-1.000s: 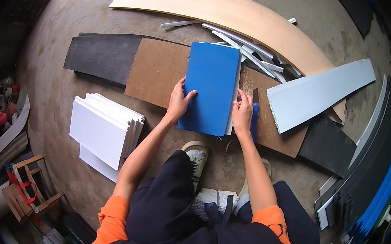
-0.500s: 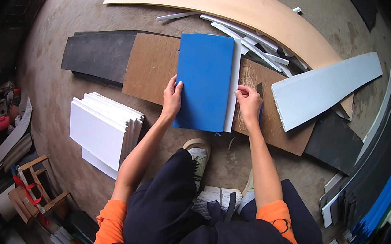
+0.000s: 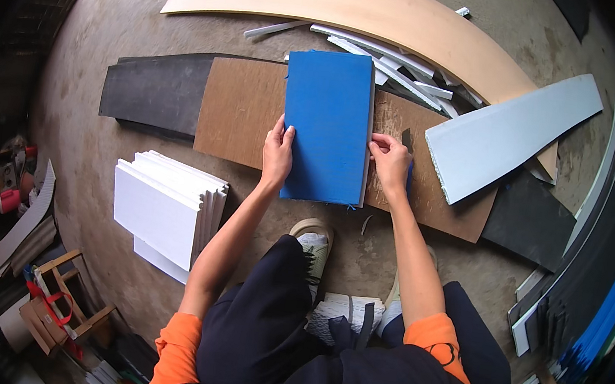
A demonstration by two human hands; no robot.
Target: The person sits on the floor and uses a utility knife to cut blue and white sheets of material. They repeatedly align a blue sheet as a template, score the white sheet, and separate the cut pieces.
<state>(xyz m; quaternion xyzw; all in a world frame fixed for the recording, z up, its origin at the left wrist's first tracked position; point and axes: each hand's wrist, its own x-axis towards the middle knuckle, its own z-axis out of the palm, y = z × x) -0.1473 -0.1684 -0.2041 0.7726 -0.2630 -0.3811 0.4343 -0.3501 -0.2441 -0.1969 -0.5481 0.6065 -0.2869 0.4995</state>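
A blue rectangular sheet [image 3: 326,131] lies over a white sheet [image 3: 371,113], whose thin right edge shows beside it; the rest is mostly covered. My left hand [image 3: 277,152] grips the blue sheet's left edge, thumb on its top face and fingers along the side. At the right edge, my right hand [image 3: 390,159] is closed in a pinch, thumb and fingertips against the edges of the stacked sheets. Beneath lies a long brown board [image 3: 241,108], worn on its right part.
White sheets [image 3: 161,207] form a stack at the left. A pale grey-white panel [image 3: 512,138] lies at the right, a long beige board [image 3: 341,1] beyond white offcuts [image 3: 408,72]. Black panels [image 3: 158,90] lie at left. A white bundle [image 3: 344,315] sits between my feet.
The blue sheet has shifted right over the white one, leaving only a thin white strip at its right edge. My left hand has moved slightly right with it; my right hand stays nearly in place.
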